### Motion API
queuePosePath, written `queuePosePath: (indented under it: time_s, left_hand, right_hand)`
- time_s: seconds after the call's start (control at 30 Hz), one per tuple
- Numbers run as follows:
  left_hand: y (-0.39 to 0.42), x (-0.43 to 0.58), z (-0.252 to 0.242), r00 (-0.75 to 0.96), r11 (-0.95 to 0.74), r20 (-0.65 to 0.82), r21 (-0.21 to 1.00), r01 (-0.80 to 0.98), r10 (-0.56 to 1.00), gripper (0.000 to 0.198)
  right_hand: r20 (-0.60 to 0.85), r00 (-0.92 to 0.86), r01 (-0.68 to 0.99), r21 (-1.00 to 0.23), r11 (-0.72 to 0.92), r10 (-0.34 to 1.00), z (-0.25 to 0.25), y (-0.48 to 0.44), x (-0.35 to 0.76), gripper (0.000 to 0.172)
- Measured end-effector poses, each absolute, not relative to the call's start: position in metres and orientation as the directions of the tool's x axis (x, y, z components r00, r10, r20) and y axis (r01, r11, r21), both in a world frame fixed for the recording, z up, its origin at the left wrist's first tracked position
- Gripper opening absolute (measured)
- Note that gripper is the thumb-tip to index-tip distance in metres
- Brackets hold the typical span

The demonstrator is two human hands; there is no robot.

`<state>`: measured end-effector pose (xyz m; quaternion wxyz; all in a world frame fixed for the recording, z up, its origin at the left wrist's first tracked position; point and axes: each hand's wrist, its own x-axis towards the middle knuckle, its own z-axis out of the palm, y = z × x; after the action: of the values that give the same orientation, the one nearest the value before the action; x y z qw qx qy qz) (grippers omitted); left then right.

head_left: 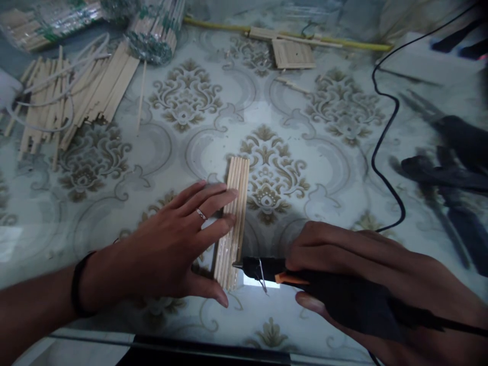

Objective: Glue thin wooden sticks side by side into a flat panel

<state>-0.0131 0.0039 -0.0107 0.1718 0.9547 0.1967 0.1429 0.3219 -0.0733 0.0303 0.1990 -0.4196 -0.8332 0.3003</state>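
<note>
I take this as the gluing step: my right hand (343, 249) is curled firmly round the glue gun (354, 300), its nozzle (238, 265) at the near part of the row of sticks (239, 185) in the middle of the bench (335, 203). My left hand (186, 239) is loosely spread, gripping nothing; its fingertips rest on the row's left side, and the thumb sits out by the near end. Shiny streaks on the near part look like glue to me. As I judge it, the next move calls for light, even pressure from the left so the sticks lie tight together, and a steady nozzle clear of my fingers. For containers, two clear packs stand out at the far left, this one (154, 30) and another (72, 23), both with pale sticks inside. Loose sticks (110, 86) lie just nearer, outside any wrapping. At the far right is a white box (423, 66) with dark things at its top; I cannot tell what, if anything, is in it.
</note>
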Motion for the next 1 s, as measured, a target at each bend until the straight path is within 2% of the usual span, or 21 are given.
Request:
queuePosePath:
  time_s: [0.23,0.5,0.7,0.83,1.0]
  left_hand:
    - [0.0047,-0.0137,-0.01,0.883,-0.859,0.197,0.395,0.325,0.425,0.093]
    - [0.0035,-0.013,-0.0124,0.871,-0.864,0.227,0.376,0.334,0.435,0.1]
    - [0.0033,-0.0135,-0.0112,0.879,-0.866,0.21,0.375,0.331,0.427,0.1]
    - [0.003,-0.0126,-0.0107,0.879,-0.872,0.213,0.356,0.337,0.426,0.1]
    - [0.0032,-0.0121,-0.0107,0.883,-0.878,0.214,0.343,0.333,0.418,0.101]
  right_hand:
    - [0.093,-0.558,0.585,-0.661,0.47,0.825,0.0337,-0.0701,0.3162,0.036]
    - [0.065,-0.582,0.583,-0.662,0.471,0.811,0.0358,-0.0668,0.3128,0.025]
    - [0.086,-0.585,0.568,-0.665,0.484,0.806,0.0343,-0.0646,0.313,0.025]
    - [0.111,-0.559,0.579,-0.657,0.482,0.822,0.0337,-0.0651,0.3128,0.033]
    - [0.106,-0.556,0.557,-0.689,0.464,0.825,0.0342,-0.0642,0.3111,0.028]
